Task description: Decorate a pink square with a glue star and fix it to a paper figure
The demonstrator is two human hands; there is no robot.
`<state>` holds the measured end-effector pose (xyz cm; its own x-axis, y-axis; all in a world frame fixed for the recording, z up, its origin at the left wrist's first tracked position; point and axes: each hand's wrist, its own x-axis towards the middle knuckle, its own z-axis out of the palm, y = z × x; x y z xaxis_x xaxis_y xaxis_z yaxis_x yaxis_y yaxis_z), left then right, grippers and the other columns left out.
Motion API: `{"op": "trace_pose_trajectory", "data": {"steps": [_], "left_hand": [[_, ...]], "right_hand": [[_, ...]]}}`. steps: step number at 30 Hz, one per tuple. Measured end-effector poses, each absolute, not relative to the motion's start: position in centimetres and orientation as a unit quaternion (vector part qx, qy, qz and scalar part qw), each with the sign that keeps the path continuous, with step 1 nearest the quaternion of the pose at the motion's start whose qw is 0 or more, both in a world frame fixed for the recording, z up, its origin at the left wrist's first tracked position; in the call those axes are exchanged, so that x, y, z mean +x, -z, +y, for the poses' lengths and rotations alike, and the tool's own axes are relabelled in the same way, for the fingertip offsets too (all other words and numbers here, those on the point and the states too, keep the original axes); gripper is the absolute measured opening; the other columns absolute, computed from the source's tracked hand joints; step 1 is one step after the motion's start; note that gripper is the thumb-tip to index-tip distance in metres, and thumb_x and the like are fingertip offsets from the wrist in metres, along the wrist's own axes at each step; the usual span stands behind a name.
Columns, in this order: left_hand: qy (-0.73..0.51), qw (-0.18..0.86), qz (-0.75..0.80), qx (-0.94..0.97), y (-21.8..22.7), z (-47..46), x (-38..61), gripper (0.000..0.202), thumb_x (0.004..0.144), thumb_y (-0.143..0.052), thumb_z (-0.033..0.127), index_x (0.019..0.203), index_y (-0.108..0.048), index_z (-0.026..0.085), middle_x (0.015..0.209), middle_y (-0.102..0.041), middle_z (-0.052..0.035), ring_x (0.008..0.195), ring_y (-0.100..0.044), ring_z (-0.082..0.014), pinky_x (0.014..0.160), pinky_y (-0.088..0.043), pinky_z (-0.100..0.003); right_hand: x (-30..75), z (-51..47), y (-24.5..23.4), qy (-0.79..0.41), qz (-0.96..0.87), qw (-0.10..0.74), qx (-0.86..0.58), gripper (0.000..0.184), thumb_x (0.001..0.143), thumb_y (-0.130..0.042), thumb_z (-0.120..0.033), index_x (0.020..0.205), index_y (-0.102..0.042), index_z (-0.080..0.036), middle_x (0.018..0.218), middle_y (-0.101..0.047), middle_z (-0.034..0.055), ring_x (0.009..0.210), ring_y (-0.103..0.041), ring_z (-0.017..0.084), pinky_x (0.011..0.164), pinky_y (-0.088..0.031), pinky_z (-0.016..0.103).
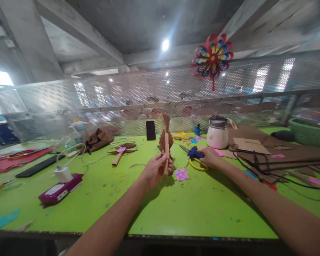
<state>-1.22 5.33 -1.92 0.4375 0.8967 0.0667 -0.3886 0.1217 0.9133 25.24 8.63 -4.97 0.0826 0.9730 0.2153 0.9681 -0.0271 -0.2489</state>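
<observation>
My left hand (158, 167) is closed around the cardboard handle of a pleated brown paper fan (165, 140). The fan stands upright above the middle of the table, seen nearly edge-on. To its right, my right hand (210, 158) has its fingers on the blue and yellow handles of a pair of scissors (194, 153), whose blades point to the far left. Between the hands lies a pink paper square (181, 174) with a blue star drawn on it. A second brown fan (120, 153), with a pink patch and yellow thread, rests on the table at the left.
A white jar (217, 134) with a dark lid stands behind my right hand. Brown paper (256, 142), a black cord and a green basket (310, 131) occupy the right. On the left are a purple power strip (60, 190) with a charger and cable. A phone (150, 130) stands upright at the back.
</observation>
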Motion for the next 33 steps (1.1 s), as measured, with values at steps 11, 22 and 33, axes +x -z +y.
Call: {"op": "trace_pose_trajectory", "data": {"steps": [11, 22, 33], "left_hand": [[-0.459, 0.699, 0.245, 0.491, 1.8, 5.4, -1.4, 0.010, 0.087, -0.053, 0.019, 0.089, -0.059, 0.011, 0.082, -0.063, -0.0089, 0.070, -0.061, -0.0126, 0.059, -0.049, -0.021], [-0.476, 0.673, 0.290, 0.487, 1.4, 5.3, -1.3, 0.009, 0.089, -0.048, 0.017, 0.085, -0.054, 0.012, 0.075, -0.062, -0.0076, 0.065, -0.060, -0.0116, 0.056, -0.049, -0.020], [-0.467, 0.661, 0.272, 0.520, 2.0, 5.7, -1.2, 0.010, 0.087, -0.052, 0.024, 0.086, -0.049, 0.015, 0.071, -0.059, -0.0034, 0.057, -0.056, -0.0091, 0.054, -0.045, -0.020]], "right_hand": [[25.2, 7.9, 3.9, -0.039, -0.613, 0.262, -0.744, 0.030, 0.071, -0.057, -0.027, 0.095, -0.067, -0.010, 0.085, -0.068, 0.0153, 0.077, -0.063, 0.026, 0.059, -0.039, 0.029], [24.2, 2.2, -1.5, -0.223, -0.580, 0.579, -0.529, 0.034, 0.074, -0.061, -0.042, 0.095, -0.062, -0.016, 0.083, -0.066, 0.0069, 0.067, -0.060, 0.018, 0.056, -0.046, 0.028], [19.5, -1.3, -1.6, -0.332, -0.766, 0.396, -0.382, 0.037, 0.084, -0.052, -0.052, 0.085, -0.058, -0.016, 0.074, -0.062, 0.0054, 0.068, -0.057, 0.015, 0.064, -0.046, 0.027]]}}
